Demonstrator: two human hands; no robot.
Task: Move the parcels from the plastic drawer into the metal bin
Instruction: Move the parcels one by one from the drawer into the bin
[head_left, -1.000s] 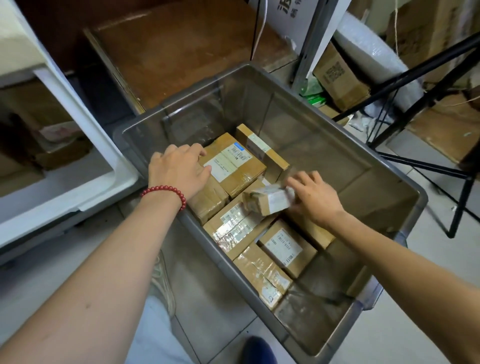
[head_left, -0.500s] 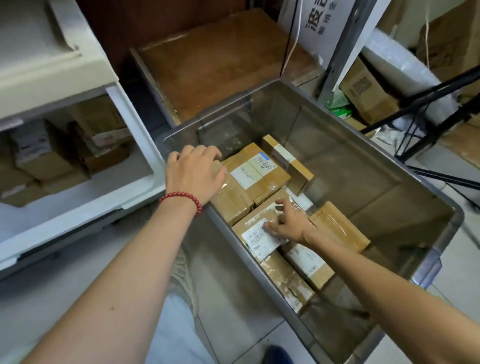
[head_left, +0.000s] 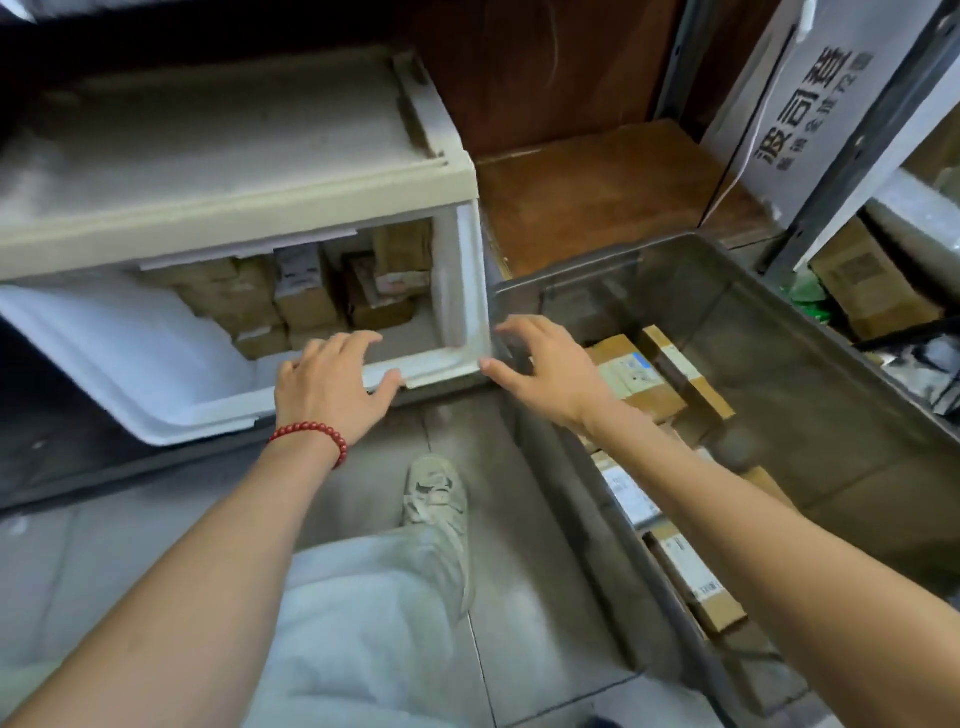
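Note:
The white plastic drawer (head_left: 156, 364) stands pulled out at the left, with several brown taped parcels (head_left: 306, 296) stacked at its back. The grey metal bin (head_left: 831, 374) sits on the floor at the right and holds several brown parcels (head_left: 639, 379) with white labels. My left hand (head_left: 332, 384), with a red bead bracelet at the wrist, hovers over the drawer's front rim, fingers spread and empty. My right hand (head_left: 545, 369) is in the air between the drawer's right corner and the bin's left wall, fingers apart, holding nothing.
My leg in pale trousers and a white shoe (head_left: 434, 493) stand on the tiled floor between drawer and bin. A brown wooden board (head_left: 597, 192) lies behind the bin. A metal rack post (head_left: 852, 150), a white sign and cardboard boxes (head_left: 872, 280) are at the right.
Both hands have left the bin and moved left toward the drawer. The right hand let go of the labelled parcel, which stays in the bin. The view has swung left and down.

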